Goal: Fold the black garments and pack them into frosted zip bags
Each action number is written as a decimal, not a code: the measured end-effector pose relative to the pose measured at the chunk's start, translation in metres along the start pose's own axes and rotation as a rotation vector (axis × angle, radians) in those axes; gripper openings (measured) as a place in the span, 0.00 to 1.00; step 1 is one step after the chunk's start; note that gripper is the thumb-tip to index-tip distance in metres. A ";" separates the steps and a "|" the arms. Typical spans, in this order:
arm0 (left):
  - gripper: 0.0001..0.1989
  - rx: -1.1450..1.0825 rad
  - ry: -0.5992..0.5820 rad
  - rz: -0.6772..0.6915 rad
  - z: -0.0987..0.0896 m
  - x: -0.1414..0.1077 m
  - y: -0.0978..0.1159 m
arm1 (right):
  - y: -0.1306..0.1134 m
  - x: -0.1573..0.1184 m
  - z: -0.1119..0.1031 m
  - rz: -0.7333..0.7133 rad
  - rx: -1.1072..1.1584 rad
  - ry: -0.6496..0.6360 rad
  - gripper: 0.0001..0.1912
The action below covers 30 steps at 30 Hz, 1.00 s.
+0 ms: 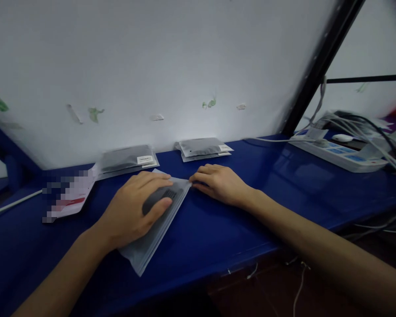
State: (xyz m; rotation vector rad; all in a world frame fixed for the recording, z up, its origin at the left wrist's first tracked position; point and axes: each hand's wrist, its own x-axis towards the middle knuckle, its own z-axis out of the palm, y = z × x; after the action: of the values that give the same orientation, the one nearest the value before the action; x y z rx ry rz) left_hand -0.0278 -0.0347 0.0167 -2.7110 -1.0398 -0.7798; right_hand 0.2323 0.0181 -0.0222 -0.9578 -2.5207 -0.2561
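A frosted plastic zip bag (163, 220) with a dark item inside lies slanted on the blue table (211, 233). My left hand (138, 207) rests on top of it, fingers stretched out and thumb apart, pressing it down. At the bag's upper right corner is my right hand (218, 180), its fingers closed and pinching that corner. The zip edge runs from this corner down to the front. My left palm and fingers cover part of the bag and of what is in it.
Two stacks of similar labelled bags, a left stack (125, 159) and a right stack (201, 148), lie along the white wall (185, 66). A partly blurred phone-like object (72, 193) is at left. A power strip (343, 154) with tangled cables sits at right.
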 end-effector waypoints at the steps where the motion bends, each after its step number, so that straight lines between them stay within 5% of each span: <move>1: 0.17 0.020 -0.103 -0.041 0.004 -0.001 -0.003 | -0.001 0.000 0.001 0.023 0.001 0.007 0.14; 4: 0.26 0.051 -0.302 -0.089 0.016 -0.005 -0.009 | 0.004 -0.001 0.006 0.194 -0.029 0.022 0.15; 10: 0.31 0.081 -0.417 -0.147 0.025 -0.004 -0.006 | 0.017 -0.008 0.012 0.557 -0.018 -0.063 0.25; 24: 0.29 0.056 -0.403 -0.220 0.018 0.001 0.003 | 0.018 -0.007 0.015 0.580 0.044 -0.075 0.27; 30: 0.21 0.012 -0.298 -0.337 0.011 0.006 -0.014 | 0.019 -0.008 0.012 0.570 0.064 -0.082 0.25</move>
State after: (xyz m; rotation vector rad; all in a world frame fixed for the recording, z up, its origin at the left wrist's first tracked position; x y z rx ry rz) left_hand -0.0287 -0.0171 0.0101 -2.7333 -1.5884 -0.4105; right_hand 0.2465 0.0319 -0.0357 -1.6251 -2.1896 0.0404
